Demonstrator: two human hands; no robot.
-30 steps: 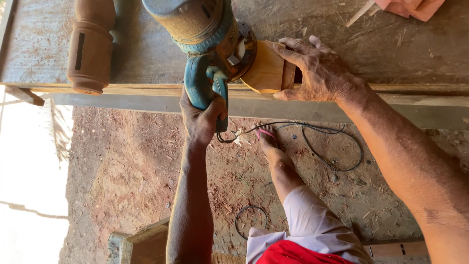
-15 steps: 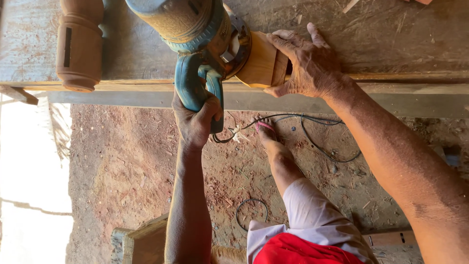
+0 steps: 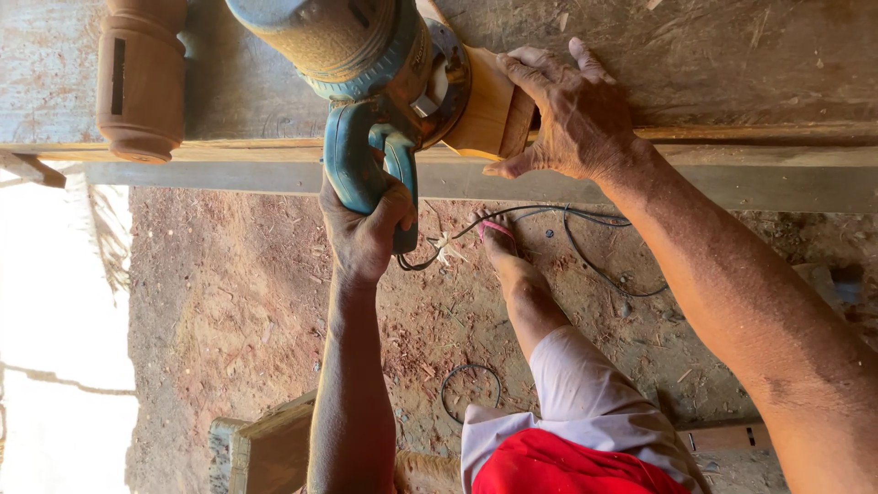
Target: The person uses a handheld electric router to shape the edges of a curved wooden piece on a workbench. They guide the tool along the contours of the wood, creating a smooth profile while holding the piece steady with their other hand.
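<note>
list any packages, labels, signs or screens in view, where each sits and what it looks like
None show: no package, sign or screen.
The power tool, teal with a dusty yellowish body, sits at the workbench edge, no label visible.
The turned wooden piece, top left, bears only a dark slot.

Teal power sander (image 3: 366, 82) pressed against small tan wood block (image 3: 489, 114) at workbench edge.

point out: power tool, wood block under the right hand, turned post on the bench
power tool (image 3: 361, 165), head view, on its teal handle, gripped by the left hand (image 3: 366, 229).
wood block (image 3: 485, 114), head view, on its bare face beside the right hand (image 3: 572, 114).
turned post (image 3: 142, 78), head view, on its rounded body.
</note>
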